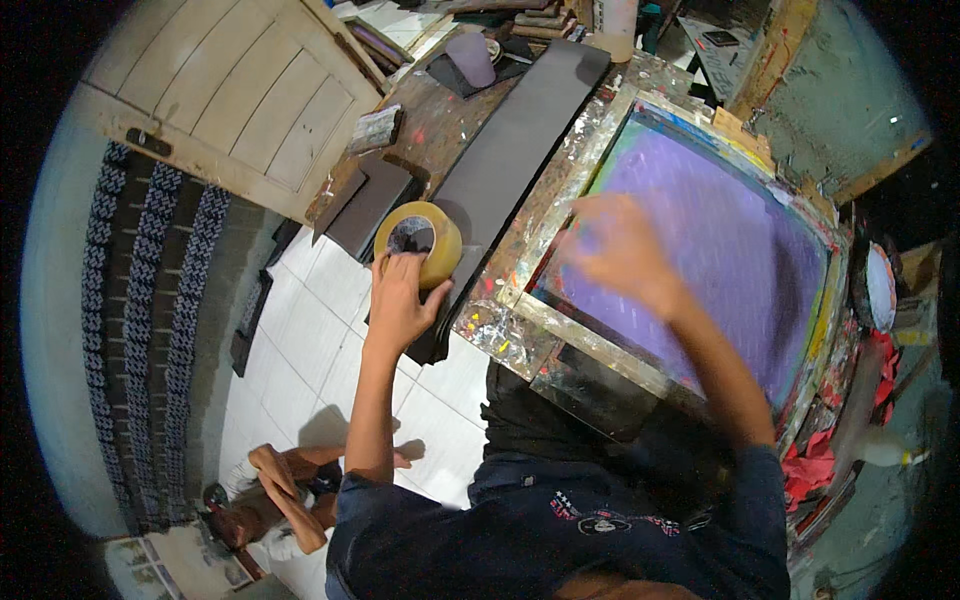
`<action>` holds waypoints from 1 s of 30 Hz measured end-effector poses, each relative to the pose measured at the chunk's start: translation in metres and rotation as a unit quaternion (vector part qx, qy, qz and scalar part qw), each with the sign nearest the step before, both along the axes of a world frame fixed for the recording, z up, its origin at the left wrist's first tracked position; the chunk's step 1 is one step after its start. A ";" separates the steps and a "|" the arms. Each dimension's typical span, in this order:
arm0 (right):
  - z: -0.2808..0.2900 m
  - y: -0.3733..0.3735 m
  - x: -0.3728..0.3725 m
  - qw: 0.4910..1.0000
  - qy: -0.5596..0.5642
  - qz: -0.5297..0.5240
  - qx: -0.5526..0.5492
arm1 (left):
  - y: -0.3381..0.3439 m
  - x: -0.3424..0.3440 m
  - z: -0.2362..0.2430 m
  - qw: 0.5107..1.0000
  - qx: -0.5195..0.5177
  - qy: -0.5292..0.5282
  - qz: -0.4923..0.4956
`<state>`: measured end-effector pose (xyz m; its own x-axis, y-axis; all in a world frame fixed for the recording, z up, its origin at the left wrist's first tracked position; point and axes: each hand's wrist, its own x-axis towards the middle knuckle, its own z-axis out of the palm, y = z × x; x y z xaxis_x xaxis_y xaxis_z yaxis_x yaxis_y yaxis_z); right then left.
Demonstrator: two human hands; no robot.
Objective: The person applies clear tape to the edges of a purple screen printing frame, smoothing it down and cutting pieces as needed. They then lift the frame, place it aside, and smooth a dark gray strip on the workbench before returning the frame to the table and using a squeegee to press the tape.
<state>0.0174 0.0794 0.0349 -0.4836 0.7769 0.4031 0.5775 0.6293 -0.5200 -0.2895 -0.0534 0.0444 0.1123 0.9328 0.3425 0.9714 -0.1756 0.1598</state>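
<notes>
My left hand grips a wide roll of clear yellowish packing tape, its fingers hooked over the near rim into the core. The roll stands at the left edge of a stack of long dark grey sheets lying along the table. My right hand is over the left part of a screen-printing frame, whose mesh is stained purple. Motion smears that hand, so I cannot make out its fingers or anything in them.
Paint spots the wooden table. Left of the sheets lie dark folded pieces and a small box. A purplish cup stands farther back. Red cloth hangs at the right. Another person is low on the tiled floor, left.
</notes>
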 end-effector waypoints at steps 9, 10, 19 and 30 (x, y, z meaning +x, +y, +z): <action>-0.009 -0.048 -0.118 0.994 0.088 0.054 -0.045 | 0.002 0.011 0.077 0.988 -0.068 0.121 -0.069; -0.012 -0.049 -0.111 0.988 0.134 0.064 -0.038 | 0.001 0.018 0.088 0.984 -0.055 0.136 -0.097; 0.060 -0.125 0.068 0.917 0.327 0.130 -0.188 | -0.017 0.106 0.205 0.925 -0.214 0.108 -0.294; 0.072 -0.257 0.208 0.793 0.320 -0.199 -0.478 | 0.011 0.214 0.159 0.817 -0.396 -0.041 -0.417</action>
<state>0.2251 -0.1773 0.1071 -0.0579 0.9152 -0.3987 0.0560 -0.3958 -0.9166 -0.0757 -0.0420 0.2035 0.8293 0.4761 -0.2926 0.5464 -0.5809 0.6033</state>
